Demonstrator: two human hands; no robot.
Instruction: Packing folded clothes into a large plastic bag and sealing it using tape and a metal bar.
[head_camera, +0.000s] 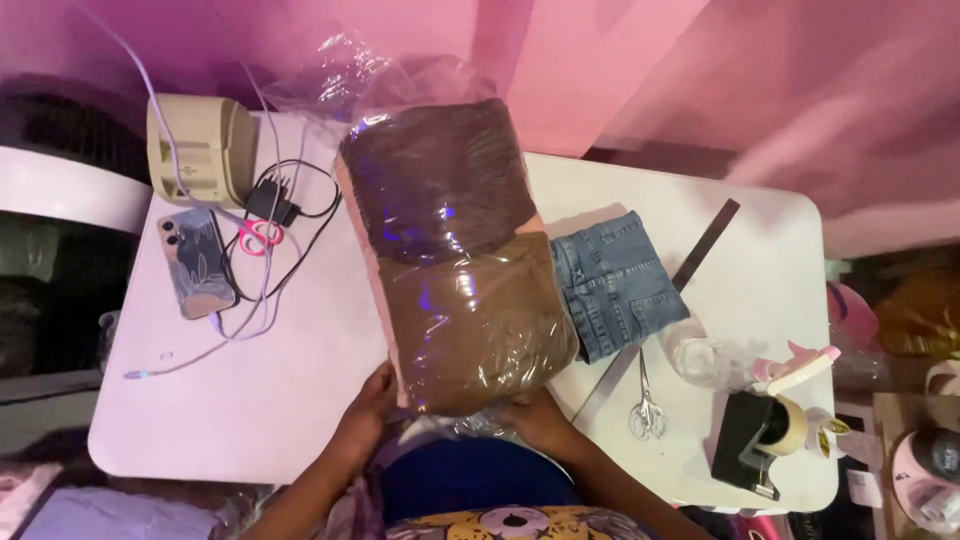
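1. Two hands hold one clear plastic bag (455, 250) of folded clothes at its near end. The left hand (368, 412) closes its grip on the near left corner; the right hand (540, 418) is clamped under the near right edge, its fingers partly hidden by the bag.
2. Inside the bag lie a dark brown garment toward the far end and a lighter tan one toward the near end, with a pink edge showing along the left side. The bag stands lengthwise down the middle of the white surface (290, 380), and loose plastic bunches at its far end.
3. Judging from this, the clothes are already packed inside, while the bag's mouth looks unsealed and both hands are on it.
4. Just right of the bag, touching it, lies a folded pair of denim shorts (615, 285), not bagged. A long metal ruler (700, 250) runs slanted beneath them.
5. Farther right and nearer sit small scissors (647, 415), a crumpled piece of clear plastic (705, 360) and a black tape dispenser (755, 435).
6. Left of the bag lie a phone (195, 262), pink-handled scissors (260, 235), tangled cables with a charger (272, 200) and, at the far left corner, a small beige printer (200, 150).
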